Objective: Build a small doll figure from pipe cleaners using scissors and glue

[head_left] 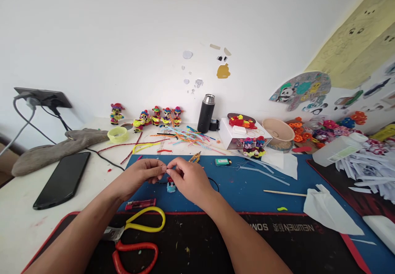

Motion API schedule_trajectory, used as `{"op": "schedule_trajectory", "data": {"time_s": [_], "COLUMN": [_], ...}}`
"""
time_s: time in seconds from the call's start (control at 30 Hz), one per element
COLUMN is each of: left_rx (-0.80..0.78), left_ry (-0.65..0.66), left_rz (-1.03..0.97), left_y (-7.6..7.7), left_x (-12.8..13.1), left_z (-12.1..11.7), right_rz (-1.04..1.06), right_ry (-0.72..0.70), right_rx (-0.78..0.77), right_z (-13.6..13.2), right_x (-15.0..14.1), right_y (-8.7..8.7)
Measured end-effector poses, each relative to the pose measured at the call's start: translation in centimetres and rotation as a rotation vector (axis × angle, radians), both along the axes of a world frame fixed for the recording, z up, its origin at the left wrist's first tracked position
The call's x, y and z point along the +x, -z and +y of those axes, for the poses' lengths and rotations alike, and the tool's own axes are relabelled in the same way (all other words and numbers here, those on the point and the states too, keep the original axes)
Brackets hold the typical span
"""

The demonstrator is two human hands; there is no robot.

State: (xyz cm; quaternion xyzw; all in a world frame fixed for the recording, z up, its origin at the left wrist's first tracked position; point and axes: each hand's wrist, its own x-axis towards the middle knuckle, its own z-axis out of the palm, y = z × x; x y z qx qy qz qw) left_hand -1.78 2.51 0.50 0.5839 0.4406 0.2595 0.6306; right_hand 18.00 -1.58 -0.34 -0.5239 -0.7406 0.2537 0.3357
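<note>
Above the blue mat (243, 196), my left hand (145, 172) and my right hand (190, 181) meet with their fingertips pinched together. Whatever lies between the tips is too small to name. Just below them, a small figure piece (170, 186) with a light-blue body and dark-red top stands on the mat. A thin black strand curves out on both sides of it, partly hidden by my right hand. A pink-red utility knife (140, 204) lies below my left hand. Scissors (145, 220) with one yellow and one red handle rest partly behind my left forearm.
Pipe cleaners (188, 136) are heaped behind the mat, near several finished figurines (156, 115). A black flask (206, 113) and a white box (231, 136) stand at the back. A phone (61, 179) lies left; a plastic bottle (336, 150) and paper strips (370, 171) lie right.
</note>
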Motion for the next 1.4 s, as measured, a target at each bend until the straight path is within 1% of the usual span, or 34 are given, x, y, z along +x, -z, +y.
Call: {"op": "schedule_trajectory", "data": {"time_s": [0.2, 0.37, 0.43, 0.5, 0.57, 0.6, 0.7, 0.8, 0.87, 0.97, 1.07, 1.2, 1.3, 1.4], "left_rx": [0.031, 0.129, 0.182, 0.259, 0.354, 0.405, 0.559, 0.602, 0.620, 0.612, 0.589, 0.545, 0.502, 0.491], "left_ry": [-0.002, 0.016, -0.011, -0.066, -0.126, -0.161, -0.258, -0.260, -0.234, -0.186, -0.153, -0.127, -0.101, -0.070], "left_rz": [0.040, 0.165, 0.213, 0.266, 0.392, 0.514, 0.963, 1.098, 1.171, 1.264, 1.321, 1.342, 1.351, 1.358], "left_y": [-0.1, -0.3, -0.5, -0.7, -0.8, -0.7, -0.3, 0.8, 1.8, 3.0, 3.7, 3.7, 3.4, 3.0], "left_x": [0.0, 0.0, -0.6, -1.9, -3.6, -4.5, -6.8, -7.5, -7.3, -6.6, -6.2, -6.0, -5.7, -5.4], "left_z": [0.0, 0.1, 0.4, 1.1, 2.5, 3.4, 6.3, 8.7, 9.6, 10.4, 10.8, 11.3, 11.5, 11.4], "right_rz": [0.016, 0.011, 0.028, 0.055, 0.080, 0.089, 0.108, 0.123, 0.131, 0.136, 0.121, 0.092, 0.075, 0.049], "right_ry": [-0.001, 0.007, 0.010, 0.027, 0.045, 0.050, 0.050, 0.054, 0.060, 0.056, 0.035, 0.018, 0.019, 0.018], "right_rx": [0.017, 0.026, 0.040, 0.052, 0.051, 0.047, 0.041, 0.051, 0.062, 0.072, 0.084, 0.089, 0.088, 0.096], "right_z": [0.0, 0.4, 0.7, 1.0, 1.1, 1.2, 1.1, 1.1, 1.1, 1.2, 1.3, 1.2, 1.0, 0.9], "right_x": [0.0, 0.4, 0.6, 0.9, 1.1, 1.1, 1.2, 1.2, 1.2, 1.1, 1.0, 0.8, 0.8, 0.8], "right_y": [0.0, 0.4, 0.6, 0.8, 0.8, 0.7, 0.6, 0.4, 0.5, 0.7, 0.9, 0.9, 0.8, 0.8]}}
